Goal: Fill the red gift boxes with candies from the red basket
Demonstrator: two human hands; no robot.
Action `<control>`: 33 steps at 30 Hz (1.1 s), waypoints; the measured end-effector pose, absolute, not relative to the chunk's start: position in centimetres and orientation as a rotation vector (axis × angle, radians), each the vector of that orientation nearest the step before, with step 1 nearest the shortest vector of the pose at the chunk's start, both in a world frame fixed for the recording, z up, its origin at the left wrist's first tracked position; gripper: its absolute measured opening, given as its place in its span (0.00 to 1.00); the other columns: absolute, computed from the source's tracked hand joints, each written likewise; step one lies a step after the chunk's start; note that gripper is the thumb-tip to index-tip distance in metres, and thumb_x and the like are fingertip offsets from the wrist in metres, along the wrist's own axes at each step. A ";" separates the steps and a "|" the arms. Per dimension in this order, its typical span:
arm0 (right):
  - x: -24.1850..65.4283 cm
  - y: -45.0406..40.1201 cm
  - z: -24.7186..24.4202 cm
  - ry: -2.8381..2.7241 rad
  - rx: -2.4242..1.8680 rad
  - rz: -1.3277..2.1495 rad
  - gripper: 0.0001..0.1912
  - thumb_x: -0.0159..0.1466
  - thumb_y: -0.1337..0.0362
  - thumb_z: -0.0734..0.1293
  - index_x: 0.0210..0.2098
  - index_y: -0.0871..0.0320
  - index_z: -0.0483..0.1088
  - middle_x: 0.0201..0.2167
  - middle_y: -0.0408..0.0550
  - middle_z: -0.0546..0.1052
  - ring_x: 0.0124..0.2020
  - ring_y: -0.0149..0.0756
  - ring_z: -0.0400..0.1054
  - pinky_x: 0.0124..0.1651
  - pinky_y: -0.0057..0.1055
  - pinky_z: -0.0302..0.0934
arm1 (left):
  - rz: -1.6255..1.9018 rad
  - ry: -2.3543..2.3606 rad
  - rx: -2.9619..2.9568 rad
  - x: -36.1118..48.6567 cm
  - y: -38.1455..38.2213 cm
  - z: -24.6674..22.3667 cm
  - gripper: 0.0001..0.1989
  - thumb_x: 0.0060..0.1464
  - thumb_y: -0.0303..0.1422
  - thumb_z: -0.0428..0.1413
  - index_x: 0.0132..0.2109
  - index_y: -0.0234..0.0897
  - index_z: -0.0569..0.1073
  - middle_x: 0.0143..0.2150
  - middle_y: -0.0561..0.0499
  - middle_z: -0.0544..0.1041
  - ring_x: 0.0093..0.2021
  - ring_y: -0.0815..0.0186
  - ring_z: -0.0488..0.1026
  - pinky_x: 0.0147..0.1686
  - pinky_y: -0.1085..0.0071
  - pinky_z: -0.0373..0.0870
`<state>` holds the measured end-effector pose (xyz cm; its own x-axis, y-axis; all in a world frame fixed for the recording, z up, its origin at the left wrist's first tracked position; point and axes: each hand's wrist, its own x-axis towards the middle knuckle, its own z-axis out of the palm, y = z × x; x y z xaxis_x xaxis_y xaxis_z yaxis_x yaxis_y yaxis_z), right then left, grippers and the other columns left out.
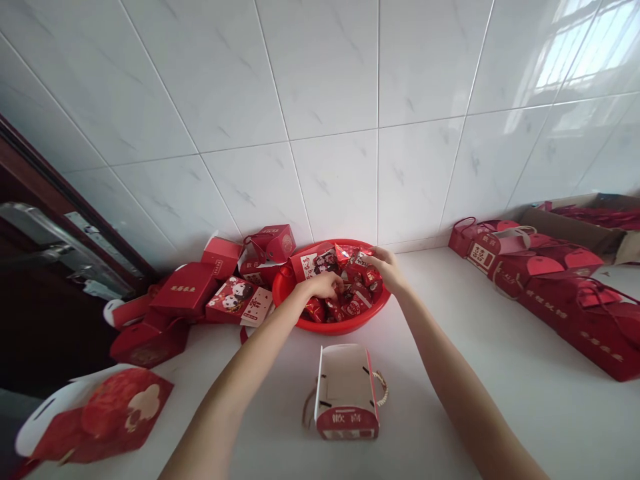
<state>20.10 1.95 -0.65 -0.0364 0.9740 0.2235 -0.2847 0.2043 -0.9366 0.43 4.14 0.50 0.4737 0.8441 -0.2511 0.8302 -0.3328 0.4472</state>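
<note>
A red plastic basket [345, 327] by the tiled wall holds red-wrapped sweets [357, 303] and a printed red packet [305, 265]. My left hand [327, 285] reaches into its middle, fingers curled down among the sweets; what they hold, if anything, is hidden. At the basket's right rim, my right hand [385, 267] has its fingers closed on a small red packet [366, 259]. Nearer to me, between my forearms, an open box [346, 380] with rope handles stands with its pale inside showing.
Red gift boxes [185, 290] are heaped left of the basket, with another box [120, 413] at the front left. Closed red boxes [560, 293] line the right side, near a cardboard carton [570, 227]. A dark door [45, 287] is far left.
</note>
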 end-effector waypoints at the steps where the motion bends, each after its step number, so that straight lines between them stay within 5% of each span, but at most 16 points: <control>1: 20.1 2.0 -0.6 -1.144 -0.812 1.216 0.16 0.47 0.54 0.77 0.29 0.56 0.74 0.28 0.44 0.80 0.33 0.39 0.73 0.40 0.36 0.68 | 0.068 1.411 2.186 -0.1 4.4 0.5 0.11 0.33 0.23 0.63 0.29 0.39 0.79 0.25 0.56 0.74 0.30 0.63 0.72 0.27 0.73 0.63; 10: 20.1 2.0 -0.6 -1.158 -0.792 1.212 0.15 0.47 0.54 0.76 0.29 0.55 0.74 0.28 0.43 0.79 0.33 0.39 0.73 0.43 0.37 0.68 | 0.350 1.450 1.954 -1.1 5.2 0.3 0.17 0.40 0.24 0.56 0.39 0.36 0.81 0.29 0.53 0.78 0.30 0.65 0.72 0.30 0.72 0.65; 18: 20.0 1.8 -0.4 -1.134 -0.806 1.235 0.16 0.45 0.55 0.77 0.29 0.55 0.75 0.28 0.44 0.80 0.32 0.40 0.73 0.41 0.37 0.68 | 0.489 1.394 1.803 -1.0 5.6 0.4 0.15 0.41 0.28 0.48 0.31 0.35 0.79 0.29 0.51 0.79 0.32 0.63 0.74 0.33 0.70 0.68; 25: 19.9 1.6 -0.1 -1.115 -0.801 1.242 0.17 0.44 0.55 0.77 0.30 0.57 0.75 0.27 0.43 0.80 0.31 0.36 0.72 0.38 0.33 0.67 | 0.603 1.360 1.733 -1.0 5.7 0.0 0.12 0.45 0.29 0.48 0.29 0.35 0.77 0.33 0.50 0.80 0.38 0.61 0.74 0.36 0.69 0.70; 33: 20.6 1.3 0.6 -1.056 -0.692 1.424 0.17 0.42 0.59 0.78 0.31 0.58 0.77 0.29 0.43 0.79 0.31 0.33 0.72 0.36 0.28 0.67 | 0.828 1.229 1.688 -0.7 3.6 1.4 0.07 0.52 0.31 0.58 0.40 0.36 0.77 0.40 0.49 0.79 0.41 0.61 0.75 0.39 0.67 0.74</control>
